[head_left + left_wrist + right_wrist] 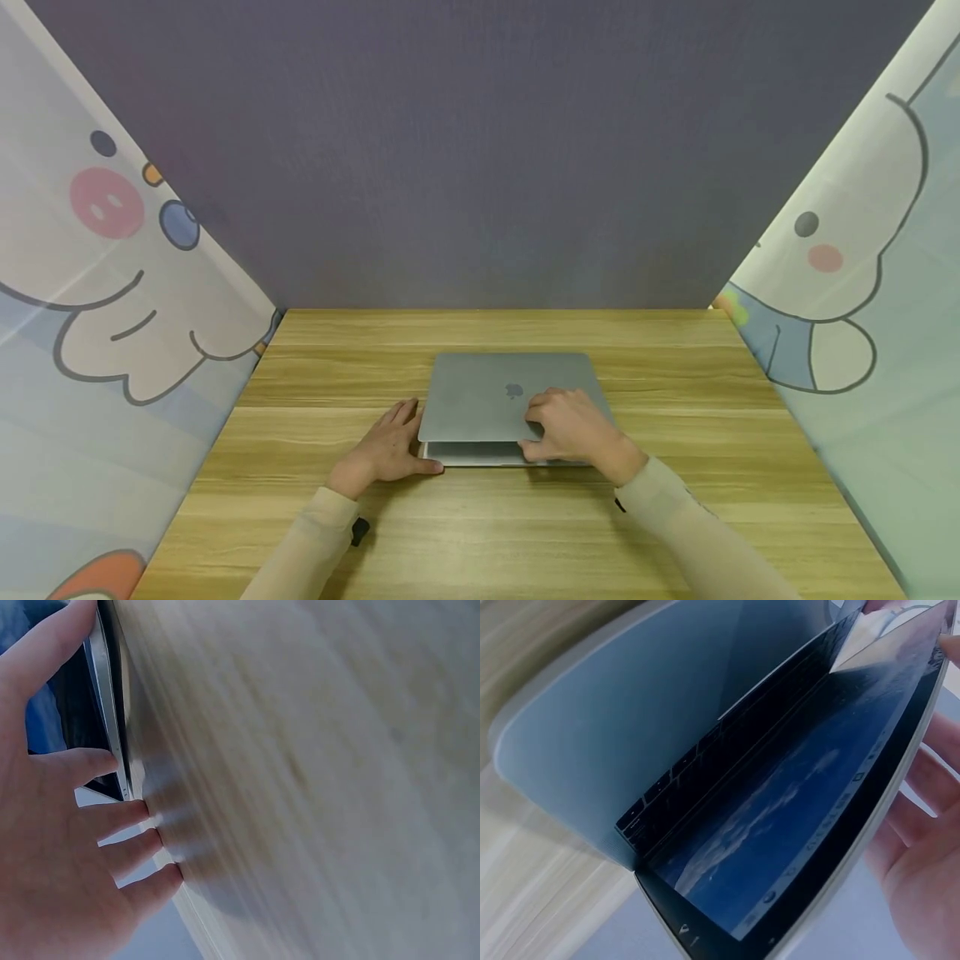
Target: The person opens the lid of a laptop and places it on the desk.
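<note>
A silver laptop lies on the wooden table with its lid partly raised, a narrow gap showing along the front. Inside that gap, the right wrist view shows a lit screen with a blue picture and a dark keyboard. My right hand pinches the lid's front edge right of centre, fingers over the outside and thumb at the rim. On the laptop's left side rests my left hand, its fingers spread and fairly straight along the edge, fingertips down at the table and thumb at the front corner.
The wooden tabletop extends around the laptop on all sides. A dark grey panel rises behind its back edge. Cartoon-printed curtains hang along the left and right sides.
</note>
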Demonstrator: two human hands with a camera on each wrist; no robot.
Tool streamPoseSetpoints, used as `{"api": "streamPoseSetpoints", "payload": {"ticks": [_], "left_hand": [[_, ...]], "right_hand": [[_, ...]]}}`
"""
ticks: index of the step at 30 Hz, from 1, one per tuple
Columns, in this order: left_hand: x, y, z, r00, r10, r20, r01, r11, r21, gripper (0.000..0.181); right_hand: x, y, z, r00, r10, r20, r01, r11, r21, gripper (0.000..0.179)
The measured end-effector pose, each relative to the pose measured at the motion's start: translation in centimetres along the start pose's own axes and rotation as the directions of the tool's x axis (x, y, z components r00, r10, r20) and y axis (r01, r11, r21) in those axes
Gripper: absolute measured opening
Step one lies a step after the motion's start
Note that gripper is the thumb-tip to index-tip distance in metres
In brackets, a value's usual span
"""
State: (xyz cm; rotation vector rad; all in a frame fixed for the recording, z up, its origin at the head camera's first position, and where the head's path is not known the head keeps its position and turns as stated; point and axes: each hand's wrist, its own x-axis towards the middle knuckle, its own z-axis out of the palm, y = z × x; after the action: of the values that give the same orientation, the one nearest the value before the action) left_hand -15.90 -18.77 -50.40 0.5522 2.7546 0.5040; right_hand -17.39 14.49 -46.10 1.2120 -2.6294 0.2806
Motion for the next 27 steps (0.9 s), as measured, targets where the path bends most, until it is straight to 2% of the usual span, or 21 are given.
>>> {"api": "streamPoseSetpoints", "payload": {"ticks": [11,19,27], "left_hand": [[0.05,-0.07,0.16,1.0,-0.003,-0.002,0.003,1.0,-0.007,0.105],[-0.01,-0.01,0.22,1.0,-0.011,0.001,0.011,1.0,0.004,0.107],[-0.1,0.05,0.29,1.0,-0.012,-0.002,0.012,1.0,0.0,0.104]], "right_hand": [[-0.11,-0.12,-0.56,0.997,-0.006,-0.071,0.004,1.0,-0.03,0.025],[-0.2,-0.16,-0.91,0.993,-0.009,-0.121,0.004,0.999,-0.045,0.038],[-0.27,0.03,-0.86,0.959,-0.069,-0.273,0.041,0.993,-0.108,0.025]]}}
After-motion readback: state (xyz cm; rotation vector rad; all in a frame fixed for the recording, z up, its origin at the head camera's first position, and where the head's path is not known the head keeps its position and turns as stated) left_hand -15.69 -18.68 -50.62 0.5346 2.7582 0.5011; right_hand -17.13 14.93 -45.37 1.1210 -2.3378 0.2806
